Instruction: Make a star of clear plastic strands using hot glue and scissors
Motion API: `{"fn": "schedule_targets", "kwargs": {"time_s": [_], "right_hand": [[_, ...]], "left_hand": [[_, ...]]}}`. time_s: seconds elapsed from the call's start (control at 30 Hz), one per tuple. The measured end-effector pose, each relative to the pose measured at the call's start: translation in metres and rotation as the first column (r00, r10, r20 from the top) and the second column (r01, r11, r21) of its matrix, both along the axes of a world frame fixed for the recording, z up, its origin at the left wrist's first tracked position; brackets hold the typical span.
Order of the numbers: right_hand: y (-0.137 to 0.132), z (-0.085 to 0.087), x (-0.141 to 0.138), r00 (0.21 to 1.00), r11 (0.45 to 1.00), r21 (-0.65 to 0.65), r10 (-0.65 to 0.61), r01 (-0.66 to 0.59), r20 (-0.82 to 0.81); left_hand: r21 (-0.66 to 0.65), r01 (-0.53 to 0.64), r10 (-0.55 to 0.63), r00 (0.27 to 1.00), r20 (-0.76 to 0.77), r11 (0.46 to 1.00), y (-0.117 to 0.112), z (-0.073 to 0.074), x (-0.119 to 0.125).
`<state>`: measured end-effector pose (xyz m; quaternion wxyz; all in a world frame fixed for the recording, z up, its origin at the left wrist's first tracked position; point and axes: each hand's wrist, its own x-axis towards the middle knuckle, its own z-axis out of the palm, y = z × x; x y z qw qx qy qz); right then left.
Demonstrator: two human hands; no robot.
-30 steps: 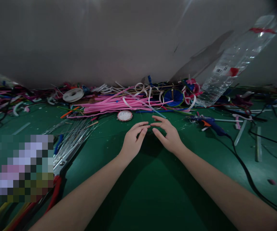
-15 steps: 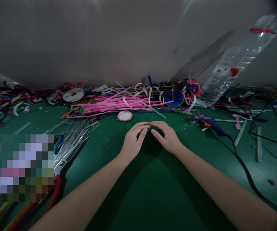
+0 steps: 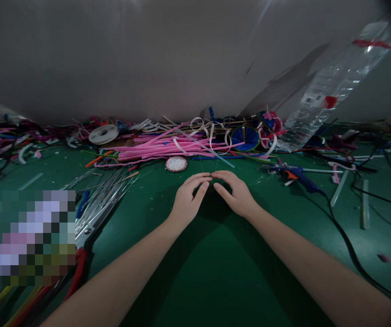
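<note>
My left hand (image 3: 190, 196) and my right hand (image 3: 234, 193) are held above the green table, their index fingertips meeting in the middle. Both thumbs stand apart from the fingers, so each hand is open in a loose curve. Very thin, clear threads (image 3: 201, 162) show faintly just beyond the fingertips, and a fine line crosses a finger of each hand. Whether the thread is looped round the fingers is too faint to tell. Just beyond my left hand lies a small round white disc (image 3: 176, 164) with a red rim. Pink fuzzy stems (image 3: 168, 149) lie in a heap behind it.
A blue glue gun (image 3: 299, 178) with a black cord lies on the right near clear glue sticks (image 3: 365, 204). Red-handled scissors (image 3: 88, 230) rest on clear strands at left. A plastic bottle (image 3: 338, 86) leans on the wall. A white spool (image 3: 103, 134) sits at the back.
</note>
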<state>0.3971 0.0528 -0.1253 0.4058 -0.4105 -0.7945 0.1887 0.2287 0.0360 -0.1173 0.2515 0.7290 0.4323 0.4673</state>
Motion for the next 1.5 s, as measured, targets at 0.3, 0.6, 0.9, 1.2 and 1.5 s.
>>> {"fn": "schedule_targets", "kwargs": {"time_s": [0.3, 0.6, 0.9, 1.2, 1.5], "right_hand": [[0.0004, -0.0001, 0.0001, 1.0, 1.0, 0.02, -0.002, 0.002, -0.011], [0.0015, -0.0001, -0.0002, 1.0, 1.0, 0.021, -0.005, 0.005, -0.011], [0.0007, -0.0002, 0.0, 1.0, 1.0, 0.023, -0.006, 0.006, -0.014], [0.0008, 0.0001, -0.0002, 1.0, 1.0, 0.03, -0.001, 0.001, -0.012], [0.0007, 0.0007, -0.0008, 1.0, 1.0, 0.022, 0.001, -0.001, -0.014]], "left_hand": [[0.007, -0.005, 0.005, 1.0, -0.004, 1.0, 0.0002, -0.0008, -0.0001], [0.028, 0.006, -0.005, 1.0, -0.027, 1.0, 0.001, -0.0029, -0.0012], [0.029, 0.016, -0.016, 1.0, -0.018, 0.999, 0.0013, -0.005, -0.0009], [0.065, 0.028, -0.025, 0.999, -0.04, 0.997, 0.0041, -0.0072, -0.001], [0.076, 0.037, -0.031, 0.997, -0.072, 0.996, 0.0038, -0.0093, -0.0017]]}}
